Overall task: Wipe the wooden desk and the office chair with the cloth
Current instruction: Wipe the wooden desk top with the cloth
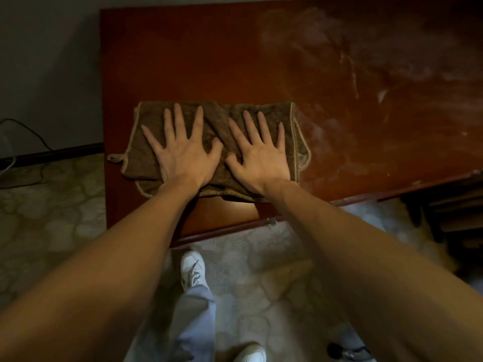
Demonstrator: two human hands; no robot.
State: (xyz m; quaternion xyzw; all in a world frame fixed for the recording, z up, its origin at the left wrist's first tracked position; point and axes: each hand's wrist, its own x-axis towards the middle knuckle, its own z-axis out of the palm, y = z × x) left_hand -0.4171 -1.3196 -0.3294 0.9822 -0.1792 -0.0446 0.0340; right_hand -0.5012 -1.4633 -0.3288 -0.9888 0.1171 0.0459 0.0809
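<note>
**Both palms flat on the cloth at the desk's left end**

Left hand (183,152) palm down on the cloth (218,116), fingers straight and fanned wide, curled round nothing. Right hand (258,155) just beside it, thumbs close together, likewise flat and spread, pressing rather than gripping. Brown cloth with pale trim, folded, rumpled in a ridge between the two hands. Lies on the wooden desk (209,56) near its left end and towards the front edge, with the hanging loop (114,158) poking past the left side. Pale dusty streaks (339,61) across the reddish top to the right of the cloth. Below the desk edge, patterned floor (52,218) and a white shoe (193,270). Dark cable (26,131) against the wall at far left.
</note>
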